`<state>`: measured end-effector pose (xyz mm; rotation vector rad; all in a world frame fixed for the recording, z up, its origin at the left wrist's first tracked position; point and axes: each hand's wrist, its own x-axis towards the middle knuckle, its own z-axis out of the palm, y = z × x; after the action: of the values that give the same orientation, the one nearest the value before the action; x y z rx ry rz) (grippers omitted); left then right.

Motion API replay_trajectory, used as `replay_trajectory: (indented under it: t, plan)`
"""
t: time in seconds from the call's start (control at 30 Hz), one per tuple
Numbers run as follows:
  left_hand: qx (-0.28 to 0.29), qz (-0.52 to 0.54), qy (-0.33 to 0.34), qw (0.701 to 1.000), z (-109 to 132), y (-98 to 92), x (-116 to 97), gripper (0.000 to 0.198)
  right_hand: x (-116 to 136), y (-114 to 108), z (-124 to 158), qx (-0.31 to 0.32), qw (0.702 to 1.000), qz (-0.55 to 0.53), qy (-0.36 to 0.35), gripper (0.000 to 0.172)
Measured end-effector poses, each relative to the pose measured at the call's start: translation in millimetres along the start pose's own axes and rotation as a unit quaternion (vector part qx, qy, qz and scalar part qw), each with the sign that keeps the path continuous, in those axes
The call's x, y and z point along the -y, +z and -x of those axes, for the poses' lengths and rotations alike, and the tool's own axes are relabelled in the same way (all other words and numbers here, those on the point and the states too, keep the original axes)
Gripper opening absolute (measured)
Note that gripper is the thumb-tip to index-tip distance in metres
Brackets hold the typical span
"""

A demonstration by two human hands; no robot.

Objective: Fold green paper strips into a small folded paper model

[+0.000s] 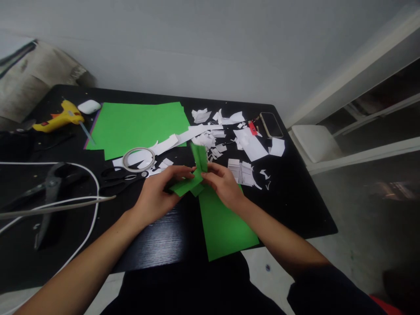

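Note:
Between both hands is a folded green paper piece [199,159], with one strip standing up and another sticking out to the left. My left hand [160,188] is closed on its left part. My right hand [223,181] pinches it from the right, near the base of the upright strip. Below the right wrist a flat green sheet [226,232] lies on the black table [295,197], its near corner reaching the front edge. Part of that sheet is covered by my right hand and forearm. The fingertips on the far side of the folded paper are hidden.
A green paper stack [141,124] lies at the back left, beside a yellow glue gun [67,116]. Nearer are a tape roll [124,162], black scissors [120,175], pliers [52,183] and a white cable [96,192]. White paper scraps [205,140] and a phone [271,125] lie towards the right.

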<state>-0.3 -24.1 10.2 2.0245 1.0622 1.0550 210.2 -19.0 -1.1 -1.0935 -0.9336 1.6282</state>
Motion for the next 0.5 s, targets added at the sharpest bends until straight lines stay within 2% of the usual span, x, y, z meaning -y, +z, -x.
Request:
replay_trajectory:
  t: [0.13, 0.2, 0.5]
  plan:
    - [0.011, 0.006, 0.052, 0.999, -3.2, 0.8, -0.5, 0.013, -0.8, 0.2, 0.6, 0.012, 1.000, -0.016, 0.019, 0.022]
    - [0.018, 0.009, 0.076, 0.997, -4.7, 1.8, -0.3, 0.010, -1.2, 0.3, 1.2, 0.013, 1.000, -0.017, 0.019, 0.023]
    - [0.015, -0.039, 0.046, 0.998, -5.6, 4.6, 4.6, 0.016, 0.3, 1.4, 1.8, 0.020, 0.999, -0.037, 0.017, 0.023]
